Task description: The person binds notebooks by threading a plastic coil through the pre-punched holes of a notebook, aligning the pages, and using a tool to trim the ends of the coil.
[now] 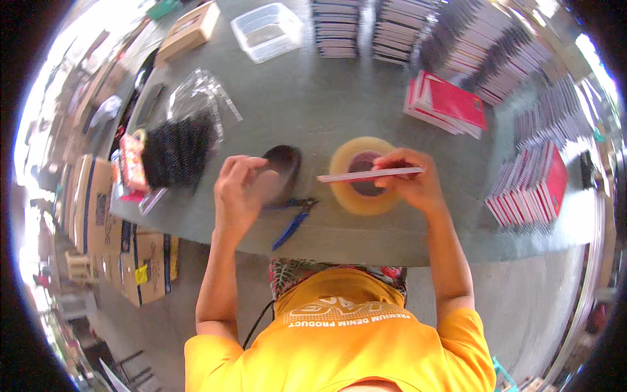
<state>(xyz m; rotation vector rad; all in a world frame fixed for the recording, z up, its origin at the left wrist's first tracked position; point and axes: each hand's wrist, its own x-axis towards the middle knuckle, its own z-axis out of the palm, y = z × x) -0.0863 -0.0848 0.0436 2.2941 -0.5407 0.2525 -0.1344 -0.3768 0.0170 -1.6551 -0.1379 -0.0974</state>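
My right hand [411,179] grips a thin notebook [369,174], seen nearly edge-on with pale pages and a red edge. It is held over a wide roll of yellowish clear tape [346,196] on the table. My left hand [240,189] is raised to the left of the notebook, apart from it. Its fingers are curved and spread, slightly smeared by motion, with nothing visible between them. Just beyond that hand lies a black ring-shaped roll or coil [292,160], partly hidden by the fingers. Blue-handled pliers [292,228] rest between my left hand and the tape.
Red notebooks lie in a small pile [450,104] and a stack [532,186] at the right. Several notebook stacks [336,29] line the far side. A clear plastic tub [268,29], cardboard box [189,32] and bundle of black coils [176,150] sit toward the left.
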